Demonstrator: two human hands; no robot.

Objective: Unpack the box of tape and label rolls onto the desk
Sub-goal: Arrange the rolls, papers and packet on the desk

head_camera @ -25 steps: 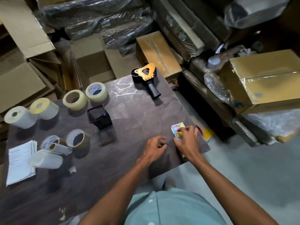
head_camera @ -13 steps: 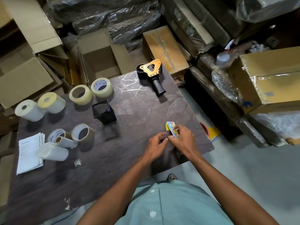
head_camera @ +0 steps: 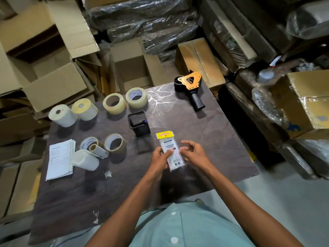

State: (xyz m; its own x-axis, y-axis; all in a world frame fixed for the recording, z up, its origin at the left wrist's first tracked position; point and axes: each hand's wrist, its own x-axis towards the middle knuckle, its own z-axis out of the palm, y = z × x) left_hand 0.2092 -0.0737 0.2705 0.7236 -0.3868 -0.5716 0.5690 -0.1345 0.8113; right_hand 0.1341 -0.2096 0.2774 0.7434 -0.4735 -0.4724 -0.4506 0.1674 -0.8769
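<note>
My left hand [head_camera: 161, 158] grips a small clear packet [head_camera: 168, 148] with a yellow header above the dark desk [head_camera: 204, 139], its thumb across the printed back. My right hand [head_camera: 195, 153] hovers just right of the packet with relaxed, spread fingers, holding nothing. On the desk lie two clear tape rolls [head_camera: 114, 103] [head_camera: 136, 97], two white label rolls [head_camera: 62, 115] [head_camera: 84, 109], a brown tape roll [head_camera: 115, 145], another tape roll [head_camera: 89, 142] and two paper rolls lying on their sides [head_camera: 85, 159].
A black and orange tape dispenser [head_camera: 191, 86] lies at the desk's far right corner. A black mesh pen cup [head_camera: 139, 123] stands mid-desk. A stack of papers [head_camera: 60, 159] sits at the left. Open cardboard boxes [head_camera: 130, 68] and wrapped bundles crowd the floor behind and right.
The packet was lifted off the desk's right edge and passed from my right hand to my left, now held flat with its back facing up. My right hand has let go.
</note>
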